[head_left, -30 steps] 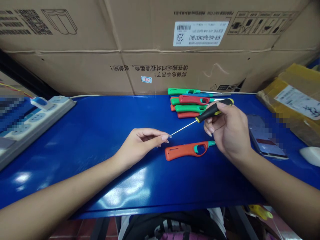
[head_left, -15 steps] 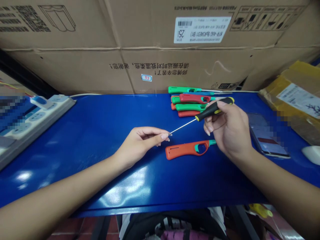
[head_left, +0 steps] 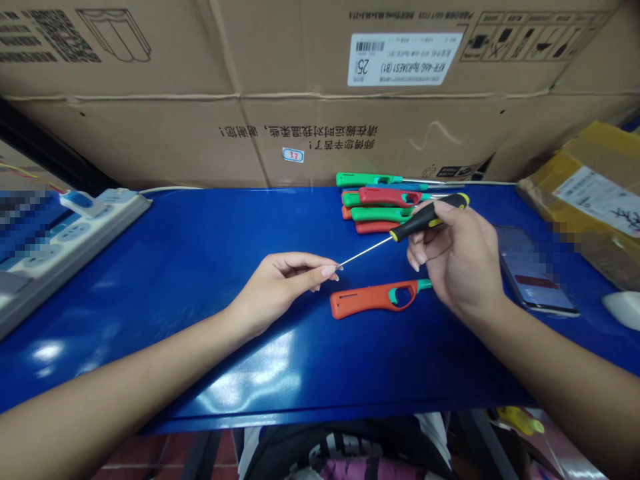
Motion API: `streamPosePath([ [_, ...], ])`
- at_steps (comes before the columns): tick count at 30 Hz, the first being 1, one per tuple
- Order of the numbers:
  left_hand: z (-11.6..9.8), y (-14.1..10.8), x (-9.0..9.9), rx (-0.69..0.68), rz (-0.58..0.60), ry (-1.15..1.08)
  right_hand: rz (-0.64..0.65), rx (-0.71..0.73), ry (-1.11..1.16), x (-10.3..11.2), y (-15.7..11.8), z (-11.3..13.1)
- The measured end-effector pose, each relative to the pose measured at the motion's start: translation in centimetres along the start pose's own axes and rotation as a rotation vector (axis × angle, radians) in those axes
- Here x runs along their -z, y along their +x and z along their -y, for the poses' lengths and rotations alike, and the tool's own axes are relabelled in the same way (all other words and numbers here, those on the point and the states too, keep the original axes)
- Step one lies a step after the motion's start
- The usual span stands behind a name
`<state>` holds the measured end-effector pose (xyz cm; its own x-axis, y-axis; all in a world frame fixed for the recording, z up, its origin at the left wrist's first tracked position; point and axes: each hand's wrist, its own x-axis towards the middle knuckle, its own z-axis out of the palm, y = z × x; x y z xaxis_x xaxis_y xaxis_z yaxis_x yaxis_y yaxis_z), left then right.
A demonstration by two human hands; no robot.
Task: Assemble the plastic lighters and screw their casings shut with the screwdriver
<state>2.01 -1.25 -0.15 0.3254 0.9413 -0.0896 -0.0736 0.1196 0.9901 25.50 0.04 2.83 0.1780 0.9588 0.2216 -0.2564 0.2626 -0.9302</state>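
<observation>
A screwdriver (head_left: pixel 417 223) with a black and yellow handle slants down to the left across the middle of the view. My right hand (head_left: pixel 465 260) is closed round its handle. At the other end, the thumb and fingers of my left hand (head_left: pixel 280 287) pinch the tip of the thin metal shaft. Whether a small part sits at that tip is too small to tell. Just below the shaft, an orange gas lighter (head_left: pixel 363 301) with a green trigger lies flat on the blue table (head_left: pixel 200 247). My right hand hides the lighter's nozzle end.
Several green and red lighters (head_left: pixel 383 215) are piled behind the screwdriver. A large cardboard box (head_left: pixel 175 140) stands along the back. On the left is a power strip (head_left: pixel 75 233); on the right are a phone (head_left: pixel 533 273), a taped carton (head_left: pixel 585 220) and a white object (head_left: pixel 624 309).
</observation>
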Motion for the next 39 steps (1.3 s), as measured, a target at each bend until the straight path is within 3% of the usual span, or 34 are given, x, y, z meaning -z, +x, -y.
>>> streamPosePath([
  [15, -0.02, 0.09, 0.08, 0.016, -0.007, -0.023, 0.005, 0.055, -0.056, 0.07, -0.21, -0.23],
  [32, -0.3, 0.26, -0.14, 0.008, -0.185, -0.03, 0.032, 0.136, -0.136, -0.04, -0.69, -0.28],
  [39, -0.2, 0.22, -0.07, -0.014, -0.126, -0.029, 0.031, 0.145, -0.126, -0.3, -0.4, -0.81],
])
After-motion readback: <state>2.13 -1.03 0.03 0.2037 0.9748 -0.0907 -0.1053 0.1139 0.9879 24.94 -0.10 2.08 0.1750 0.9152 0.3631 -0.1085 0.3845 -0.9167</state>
